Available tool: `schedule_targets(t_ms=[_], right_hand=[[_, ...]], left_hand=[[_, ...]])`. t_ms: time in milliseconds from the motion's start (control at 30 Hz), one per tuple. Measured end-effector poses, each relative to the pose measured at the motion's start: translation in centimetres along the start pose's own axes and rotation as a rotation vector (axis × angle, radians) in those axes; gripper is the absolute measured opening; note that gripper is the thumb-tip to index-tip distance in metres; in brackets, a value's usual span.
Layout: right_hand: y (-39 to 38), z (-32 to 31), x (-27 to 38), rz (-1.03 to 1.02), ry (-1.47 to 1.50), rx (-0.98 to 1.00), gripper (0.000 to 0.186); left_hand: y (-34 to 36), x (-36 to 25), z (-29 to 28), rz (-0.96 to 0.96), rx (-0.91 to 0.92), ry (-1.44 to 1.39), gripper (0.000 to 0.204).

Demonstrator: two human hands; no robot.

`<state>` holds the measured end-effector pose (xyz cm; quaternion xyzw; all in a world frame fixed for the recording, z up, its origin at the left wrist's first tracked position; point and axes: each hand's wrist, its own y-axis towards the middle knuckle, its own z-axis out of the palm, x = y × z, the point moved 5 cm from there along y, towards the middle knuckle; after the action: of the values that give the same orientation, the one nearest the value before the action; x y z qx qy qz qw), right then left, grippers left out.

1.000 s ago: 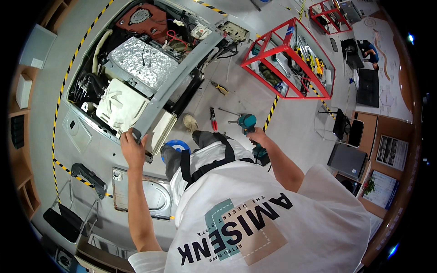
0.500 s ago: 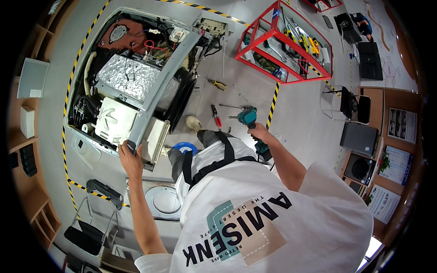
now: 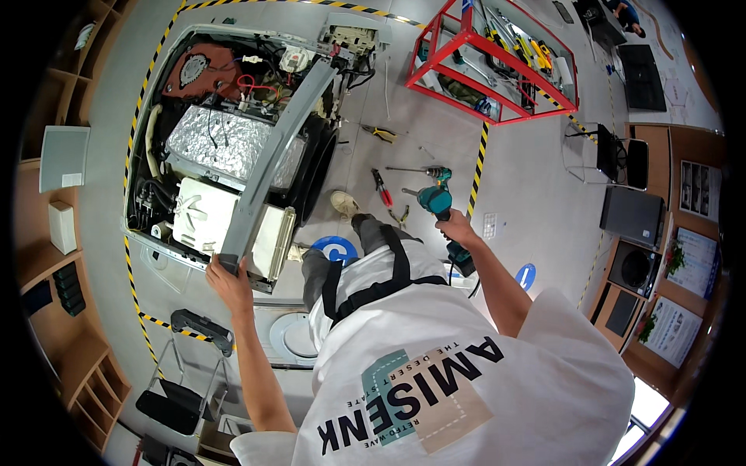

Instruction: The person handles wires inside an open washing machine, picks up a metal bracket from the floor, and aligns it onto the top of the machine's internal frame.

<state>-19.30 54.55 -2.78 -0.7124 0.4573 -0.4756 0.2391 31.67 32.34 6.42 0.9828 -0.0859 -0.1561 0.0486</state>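
Observation:
My left hand (image 3: 230, 284) is closed round the near end of a long grey metal bar (image 3: 268, 167). That bar slants across the top of an opened appliance cabinet (image 3: 208, 140), with wiring, a foil-wrapped block and a white plastic cover inside. Whether the bar is loose at its far end, I cannot tell. In my right hand (image 3: 458, 230) is a teal and black cordless drill (image 3: 434, 200), its bit pointing left, clear of the cabinet. Just beyond it on the floor lies a second teal power tool (image 3: 439, 173) with a long bit.
Red-handled pliers (image 3: 382, 189) and yellow-handled pliers (image 3: 379, 133) lie on the floor between the cabinet and a red-framed tool cart (image 3: 497, 109). Near my left forearm are a folding chair (image 3: 175, 404) and a panel with a round opening (image 3: 284, 357). Striped tape (image 3: 480, 155) marks the floor.
The whole view has shifted slightly. My left hand and the bar's near end have come a little toward me. The held drill now shows apart from the tool on the floor, which it overlapped before.

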Motion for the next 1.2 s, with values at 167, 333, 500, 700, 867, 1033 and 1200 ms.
schedule_targets(t_ms=[167,333,500,700,867,1033,1200], right_hand=[[-3.1,-0.4,3.7,-0.134,-0.068,-0.065,0.021],[-5.6,0.0,7.2,-0.175,-0.135,-0.129,0.024],[-9.3,1.4,11.1,-0.150,-0.164,-0.119,0.033],[-12.8,4.0,14.1,-0.240,0.023,-0.142,0.018],[-13.4,5.5,14.1,-0.222,0.106,-0.139,0.016],[-12.6,6.5,13.6,-0.231,0.113,-0.124,0.015],[-12.3,7.0,13.3,-0.217,0.071,-0.145,0.014]], left_hand=[[-0.9,1.2,0.3,-0.043,-0.010,0.060,0.062],[0.1,0.7,-0.1,-0.056,0.013,0.153,0.067],[0.4,0.1,-0.1,-0.047,0.082,0.146,0.058],[0.1,1.7,0.2,0.032,-0.048,-0.017,0.055],[-0.3,4.2,-0.7,-0.047,-0.034,-0.114,0.052],[2.1,4.4,-0.6,-0.088,-0.052,-0.166,0.051],[4.3,3.1,0.0,-0.122,-0.027,-0.239,0.052]])
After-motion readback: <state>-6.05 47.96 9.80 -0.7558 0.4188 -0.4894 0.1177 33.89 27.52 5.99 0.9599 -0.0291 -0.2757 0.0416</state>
